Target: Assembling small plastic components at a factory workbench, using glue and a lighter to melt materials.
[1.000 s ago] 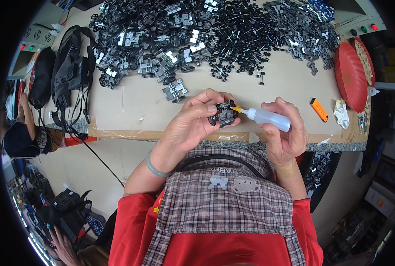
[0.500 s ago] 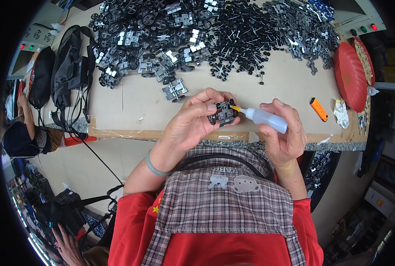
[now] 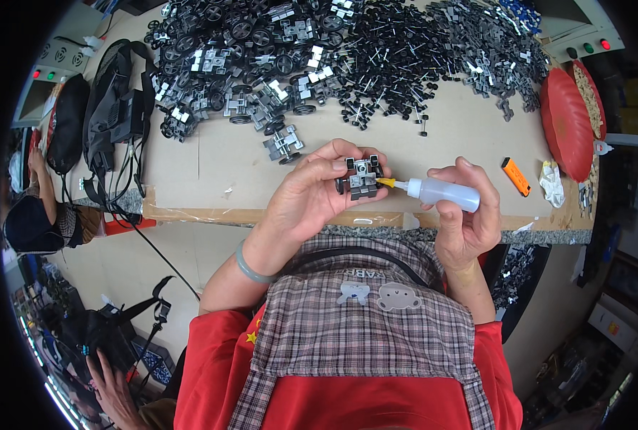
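My left hand (image 3: 310, 185) pinches a small grey and black toy vehicle chassis (image 3: 363, 176) between thumb and fingers, above the near part of the table. Small black wheels show at its sides. In my right hand (image 3: 469, 218) is a translucent squeeze bottle (image 3: 444, 193), lying nearly level, with a yellow nozzle (image 3: 387, 183) pointing left. The nozzle's tip meets the right side of the chassis; whether it touches cannot be made out. Just beyond my left hand, a similar grey chassis (image 3: 283, 145) lies by itself on the table.
Piled chassis with wheels (image 3: 262, 64), black wheel axles (image 3: 394, 64) and grey parts (image 3: 494, 64) cover the far side. At right lie an orange lighter-like object (image 3: 515, 177), crumpled white paper (image 3: 550, 184) and a red bowl (image 3: 566, 125). A black bag (image 3: 115, 115) lies left. Another person's hand (image 3: 111, 394) shows lower left.
The squeeze bottle has shifted slightly right and its nozzle lower along the chassis's right side. My left hand has tilted the chassis. At lower left, the other person's black strap has moved.
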Tool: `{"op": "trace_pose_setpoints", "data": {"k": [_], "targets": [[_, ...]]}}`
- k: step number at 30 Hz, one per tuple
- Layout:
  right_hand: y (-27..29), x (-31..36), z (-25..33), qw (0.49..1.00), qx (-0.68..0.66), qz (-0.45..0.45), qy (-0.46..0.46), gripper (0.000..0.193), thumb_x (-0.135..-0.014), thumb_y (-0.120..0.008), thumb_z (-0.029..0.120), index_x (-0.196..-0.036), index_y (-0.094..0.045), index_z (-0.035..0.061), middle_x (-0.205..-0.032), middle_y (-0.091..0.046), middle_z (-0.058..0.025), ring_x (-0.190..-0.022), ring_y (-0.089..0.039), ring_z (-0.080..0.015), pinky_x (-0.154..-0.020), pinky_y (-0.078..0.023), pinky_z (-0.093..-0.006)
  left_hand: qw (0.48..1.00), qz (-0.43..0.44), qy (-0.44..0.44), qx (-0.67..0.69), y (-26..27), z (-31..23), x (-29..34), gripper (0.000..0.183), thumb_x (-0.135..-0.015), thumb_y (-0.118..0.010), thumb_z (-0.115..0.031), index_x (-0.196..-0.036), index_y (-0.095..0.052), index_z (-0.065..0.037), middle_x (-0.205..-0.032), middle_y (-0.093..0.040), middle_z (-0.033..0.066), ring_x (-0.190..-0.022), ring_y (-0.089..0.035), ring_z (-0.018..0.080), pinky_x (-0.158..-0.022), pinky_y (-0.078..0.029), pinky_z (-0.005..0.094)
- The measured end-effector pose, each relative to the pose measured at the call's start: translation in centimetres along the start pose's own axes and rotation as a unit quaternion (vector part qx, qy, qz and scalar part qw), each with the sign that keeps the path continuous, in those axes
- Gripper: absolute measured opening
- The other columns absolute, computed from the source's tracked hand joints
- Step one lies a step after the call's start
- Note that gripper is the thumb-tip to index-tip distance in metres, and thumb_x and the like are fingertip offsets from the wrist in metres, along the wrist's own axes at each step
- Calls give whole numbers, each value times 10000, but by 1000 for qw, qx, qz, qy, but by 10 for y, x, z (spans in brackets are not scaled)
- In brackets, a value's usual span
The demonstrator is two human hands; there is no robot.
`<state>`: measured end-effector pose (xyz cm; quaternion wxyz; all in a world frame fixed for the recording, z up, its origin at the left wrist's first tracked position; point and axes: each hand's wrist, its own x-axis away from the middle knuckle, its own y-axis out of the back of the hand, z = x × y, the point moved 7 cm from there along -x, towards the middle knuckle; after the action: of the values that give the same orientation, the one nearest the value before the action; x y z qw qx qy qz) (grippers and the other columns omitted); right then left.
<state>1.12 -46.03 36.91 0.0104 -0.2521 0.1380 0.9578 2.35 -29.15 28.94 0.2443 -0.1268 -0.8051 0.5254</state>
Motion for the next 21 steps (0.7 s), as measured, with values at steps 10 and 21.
{"op": "trace_pose_setpoints", "data": {"k": [10, 21], "targets": [[-16, 2, 1, 999, 13, 46, 6, 453, -812, -710, 185, -1152, -529, -55, -883, -669, -179, -788, -666, -238, -672, -528, -296, 1000, 18, 3, -7, -1, 0, 0, 198, -855, -483, -92, -1020, -540, 2, -1130, -541, 256, -1068, -564, 354, -906, -506, 487], [-18, 2, -1, 999, 14, 50, 11, 454, -802, -716, 163, -1146, -526, -63, -912, -660, -190, -801, -668, -251, -677, -533, -308, 1000, 11, 4, -11, -2, 1, 1, 191, -846, -491, -89, -1001, -533, 15, -1133, -537, 256, -1067, -564, 345, -912, -501, 487]]}}
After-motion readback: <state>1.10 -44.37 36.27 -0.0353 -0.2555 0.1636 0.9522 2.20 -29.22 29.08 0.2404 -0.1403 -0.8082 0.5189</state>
